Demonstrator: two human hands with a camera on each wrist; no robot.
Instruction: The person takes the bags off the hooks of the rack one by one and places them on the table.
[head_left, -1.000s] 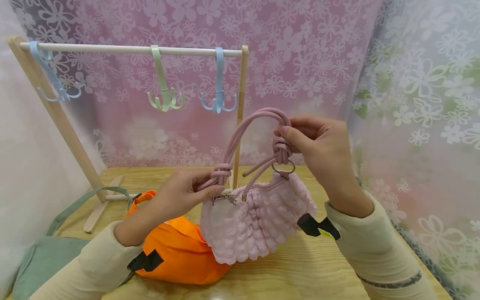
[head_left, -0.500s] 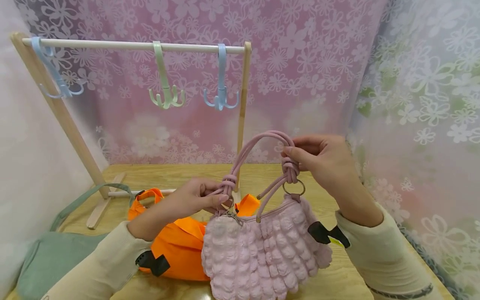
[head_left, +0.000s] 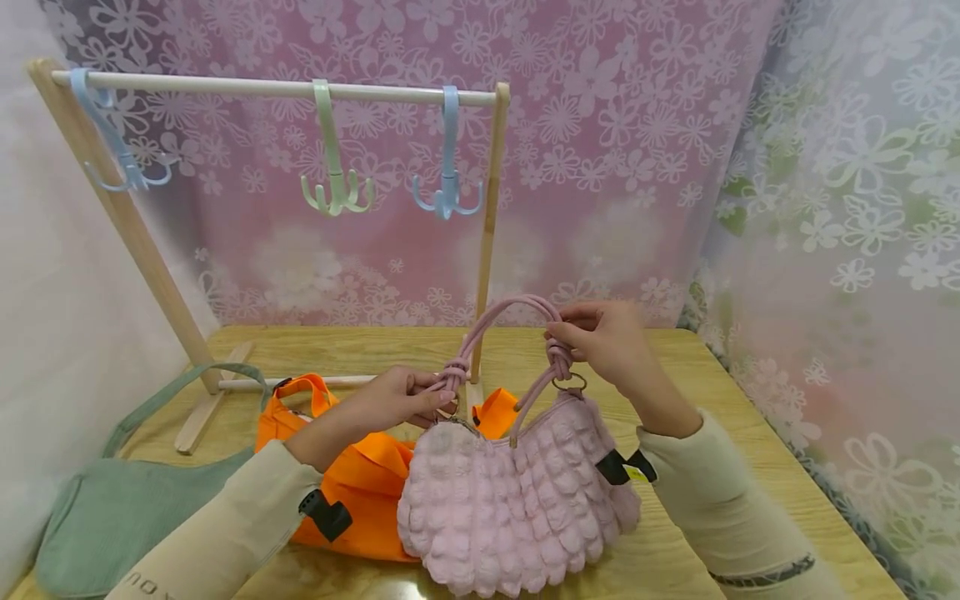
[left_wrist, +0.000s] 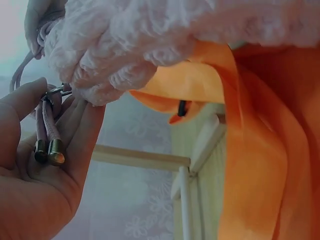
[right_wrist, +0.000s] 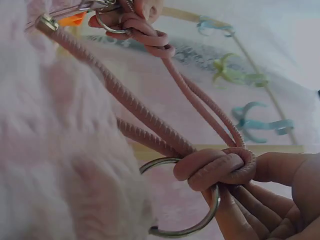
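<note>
A pink puffy handbag [head_left: 517, 500] hangs upright in front of me, low over the table. Its double-cord handle [head_left: 517, 307] arches up between my hands, knotted at each end above a metal ring [right_wrist: 212, 212]. My left hand [head_left: 390, 398] pinches the left end by the knot and ring; two metal-tipped cord ends [left_wrist: 49, 130] lie against its palm in the left wrist view. With thumb and fingers, my right hand [head_left: 611, 346] pinches the cord at the right knot [right_wrist: 212, 167]. The bag's lower edge overlaps the table in the head view.
An orange bag [head_left: 360, 492] lies behind my left forearm, a green bag [head_left: 127, 517] further left. Behind them a wooden rack [head_left: 142, 242] carries two blue hooks [head_left: 447, 183] and a green hook [head_left: 333, 179]. Floral curtains [head_left: 615, 150] stand at the back and right.
Both hands have lowered the pink handbag toward the table, the right hand by more. The bag's puffy front now faces me more fully. Both grips on the handle stay the same.
</note>
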